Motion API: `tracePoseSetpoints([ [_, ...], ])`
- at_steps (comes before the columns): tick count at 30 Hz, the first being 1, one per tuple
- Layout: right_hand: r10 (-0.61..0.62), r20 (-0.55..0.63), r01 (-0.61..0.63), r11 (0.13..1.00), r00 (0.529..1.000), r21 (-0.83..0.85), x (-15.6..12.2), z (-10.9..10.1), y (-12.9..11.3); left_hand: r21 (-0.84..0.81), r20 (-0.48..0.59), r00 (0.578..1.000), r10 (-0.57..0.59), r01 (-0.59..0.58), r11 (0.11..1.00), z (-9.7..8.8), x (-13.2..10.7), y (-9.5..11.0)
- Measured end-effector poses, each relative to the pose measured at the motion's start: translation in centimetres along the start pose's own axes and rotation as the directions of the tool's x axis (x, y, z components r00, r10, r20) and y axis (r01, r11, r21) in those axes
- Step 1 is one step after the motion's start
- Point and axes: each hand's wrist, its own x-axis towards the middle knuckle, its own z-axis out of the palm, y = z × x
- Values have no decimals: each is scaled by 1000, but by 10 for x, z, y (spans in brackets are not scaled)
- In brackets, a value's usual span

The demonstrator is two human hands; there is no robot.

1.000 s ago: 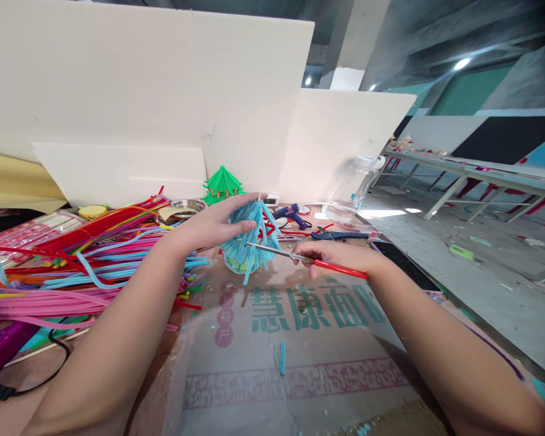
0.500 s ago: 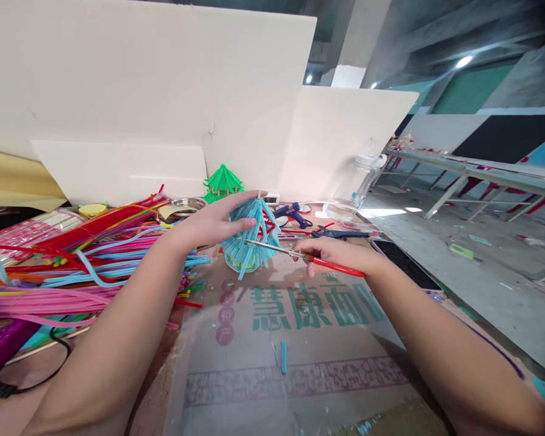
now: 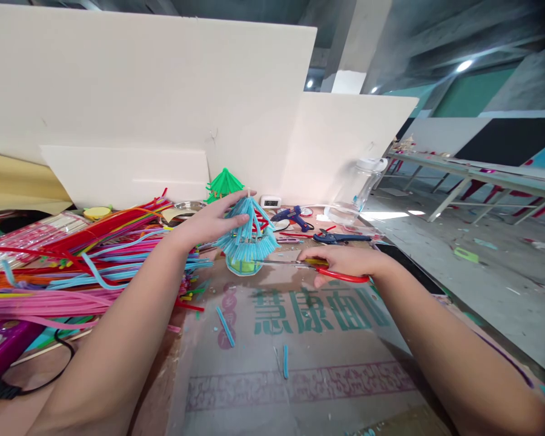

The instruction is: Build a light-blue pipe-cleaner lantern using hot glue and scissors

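A small blue pipe-cleaner pavilion with a tiered roof, red strips and a yellow-green base stands on the table. My left hand grips its roof from the left, thumb in front and fingers over the top. In my right hand is a pair of scissors with red handles. Their blades point left, with the tips at the lower roof fringe just above the base. One cut blue pipe-cleaner piece lies in front of the pavilion, and another short blue piece lies nearer to me.
Bundles of coloured pipe cleaners cover the left side. Behind the pavilion are a green pipe-cleaner roof and a small digital clock. A blue glue gun, pliers, a water bottle and a phone stand or lie on the right.
The pavilion now sits more upright, its base showing more. The scissors have lowered from the roof to the fringe's bottom edge. A cut blue piece now lies on the table in front.
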Motion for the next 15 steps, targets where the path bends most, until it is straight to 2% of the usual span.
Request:
tracePoseSetpoints([
  [7, 46, 174, -49, 999, 984, 18, 3, 7, 10, -2, -11, 1000, 0, 0, 1000, -3, 0, -8],
  [10, 65, 122, -59, 997, 990, -51, 10, 15, 15, 41, 37, 999, -28, 27, 999, -6, -3, -5],
  [15, -24, -7, 23, 997, 1000, -68, 19, 26, 27, 132, 115, 992, -59, 43, 990, -12, -7, -1],
])
